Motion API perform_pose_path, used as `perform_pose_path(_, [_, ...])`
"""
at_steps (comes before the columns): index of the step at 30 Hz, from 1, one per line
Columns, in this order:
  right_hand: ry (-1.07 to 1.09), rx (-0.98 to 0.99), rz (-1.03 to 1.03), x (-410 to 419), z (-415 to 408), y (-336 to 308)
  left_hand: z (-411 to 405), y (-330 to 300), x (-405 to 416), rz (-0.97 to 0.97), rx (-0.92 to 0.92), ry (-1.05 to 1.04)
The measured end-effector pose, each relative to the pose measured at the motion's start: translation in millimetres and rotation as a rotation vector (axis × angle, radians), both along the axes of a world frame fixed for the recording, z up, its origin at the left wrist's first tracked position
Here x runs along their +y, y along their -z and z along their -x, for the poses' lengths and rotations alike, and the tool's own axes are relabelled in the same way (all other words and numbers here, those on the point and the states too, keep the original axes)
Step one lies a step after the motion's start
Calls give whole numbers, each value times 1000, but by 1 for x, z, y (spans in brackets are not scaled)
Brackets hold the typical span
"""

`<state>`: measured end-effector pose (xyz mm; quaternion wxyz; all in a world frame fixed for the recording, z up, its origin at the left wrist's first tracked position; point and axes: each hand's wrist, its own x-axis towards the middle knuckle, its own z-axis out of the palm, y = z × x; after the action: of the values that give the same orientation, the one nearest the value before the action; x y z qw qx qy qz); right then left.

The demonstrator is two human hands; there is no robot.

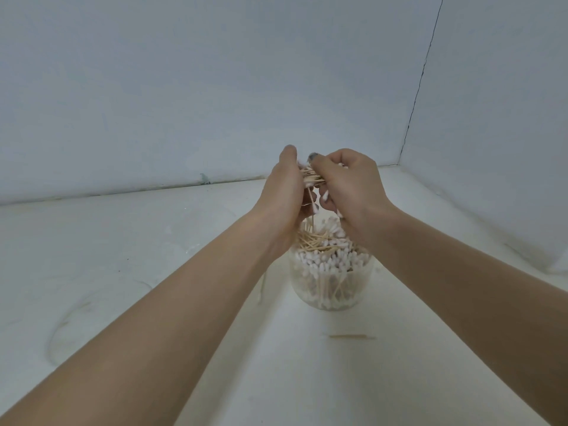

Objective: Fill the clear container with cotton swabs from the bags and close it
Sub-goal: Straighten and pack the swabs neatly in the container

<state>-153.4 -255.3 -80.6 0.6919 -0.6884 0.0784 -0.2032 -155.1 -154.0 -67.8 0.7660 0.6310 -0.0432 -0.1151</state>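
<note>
Clear container stands on the white table, directly below both hands and in front of the wall corner. It is packed with upright cotton swabs, and a loose heap lies crosswise above its rim.

Step in hand, as I judge it: feeding a further bundle into the container.

Procedure I follow:
1. Keep both hands centred over the container mouth, so released swabs fall inside the rim.
2. Turn the bundle upright before release; the crosswise heap on top suggests flat drops stack high and will block the lid.
3. Release in small lots, then press the heap down level.
4. Recover the strays: one loose swab lies on the table nearer me than the container, and another lies just left of it.

Hand state:
- Left hand: fingers curled, gripping the bundle from the left, above the container.
- Right hand: fingers curled round the same bundle from the right, with white tips showing between the fingers.

Neither the lid nor the bags can be made out with certainty.
</note>
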Motion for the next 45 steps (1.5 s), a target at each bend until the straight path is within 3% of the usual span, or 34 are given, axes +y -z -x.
perform_pose_path(8, [-7,-1,68,-12,6,3,-7,2,12,-278,-106,68])
perform_pose_path(13, [-129,10,52,-13,12,-2,-11,2,19,-251,-119,110])
perform_pose_path(20, [-127,16,42,-15,13,-2,-9,-4,22,-384,-125,201])
perform_pose_path(29, [-116,4,131,-21,16,-1,-12,-13,25,-295,79,124])
perform_pose_path(36, [-120,51,334,-14,18,-1,-14,-10,19,-444,-160,131])
perform_pose_path(39, [-141,77,304,-13,17,-1,-16,-10,22,-553,-343,171])
perform_pose_path(45, [-197,115,156,-11,18,-3,-9,-6,24,-743,-536,236])
